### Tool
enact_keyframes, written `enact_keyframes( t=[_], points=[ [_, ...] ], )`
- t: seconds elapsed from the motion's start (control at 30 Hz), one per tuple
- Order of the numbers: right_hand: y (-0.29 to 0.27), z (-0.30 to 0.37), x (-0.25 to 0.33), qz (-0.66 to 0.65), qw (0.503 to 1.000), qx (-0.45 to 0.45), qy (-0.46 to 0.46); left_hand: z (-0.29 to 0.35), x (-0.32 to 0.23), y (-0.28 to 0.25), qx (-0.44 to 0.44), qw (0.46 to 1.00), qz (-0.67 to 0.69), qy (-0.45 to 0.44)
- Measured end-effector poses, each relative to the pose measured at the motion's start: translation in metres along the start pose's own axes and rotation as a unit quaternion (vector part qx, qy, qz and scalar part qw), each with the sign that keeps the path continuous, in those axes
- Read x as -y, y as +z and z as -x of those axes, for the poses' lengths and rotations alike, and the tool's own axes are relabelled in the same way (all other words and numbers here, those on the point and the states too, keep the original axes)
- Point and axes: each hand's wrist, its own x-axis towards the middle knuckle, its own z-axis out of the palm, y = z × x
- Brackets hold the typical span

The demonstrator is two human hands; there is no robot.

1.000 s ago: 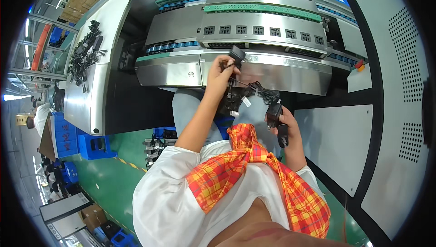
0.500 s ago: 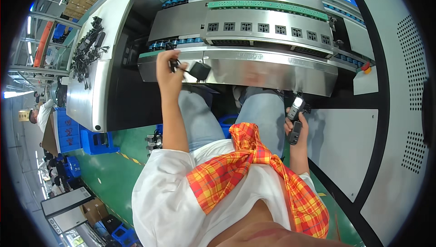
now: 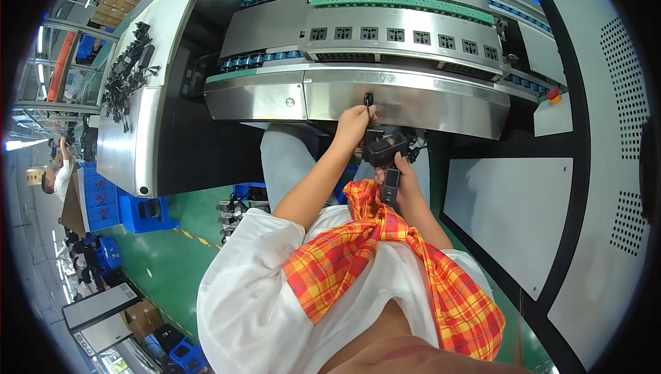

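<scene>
My two hands are close together in front of the steel machine's front panel (image 3: 413,99). My left hand (image 3: 353,128) is closed on a thin black cable (image 3: 370,107), whose bundled end sticks up above the fingers. Just below it, a black power adapter (image 3: 384,148) sits between my hands, touching or nearly touching both. My right hand (image 3: 407,178) is wrapped round a small dark-grey box-shaped device (image 3: 390,187) with a lighter patch on its face. More black cable or plug parts (image 3: 414,145) show beside the adapter; their ends are hard to make out.
Ahead is the steel machine with rows of sockets (image 3: 396,35), a green strip (image 3: 406,5) and blue rollers (image 3: 251,61). At left, tangled black adapters (image 3: 131,68) lie on a white-topped bench (image 3: 131,140). A red knob (image 3: 553,96) and perforated panel (image 3: 623,140) stand at right.
My left hand has come down and right from the left end of the machine, carrying the black adapter. My right hand has moved left with its device, and both now meet in front of me.
</scene>
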Motion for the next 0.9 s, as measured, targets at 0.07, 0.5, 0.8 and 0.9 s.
enact_keyframes(
  t=[0.07, 0.5, 0.8, 0.9],
  points=[
    [0.002, -0.001, 0.002, 0.004, 0.999, -0.027, -0.022, 0.005, 0.0, 0.003, 0.016, 0.999, 0.035, -0.01],
    [0.048, 0.03, 0.033, 0.307, 0.932, -0.081, -0.175, 0.049, -0.064, 0.008, 0.201, 0.89, 0.377, -0.161],
    [0.052, 0.052, 0.072, 0.227, 0.94, -0.11, -0.229, 0.001, -0.117, -0.004, 0.296, 0.934, -0.144, 0.141],
    [0.048, 0.05, 0.079, 0.228, 0.932, -0.157, -0.232, -0.038, -0.14, -0.024, 0.188, 0.924, -0.263, 0.203]
  ],
)
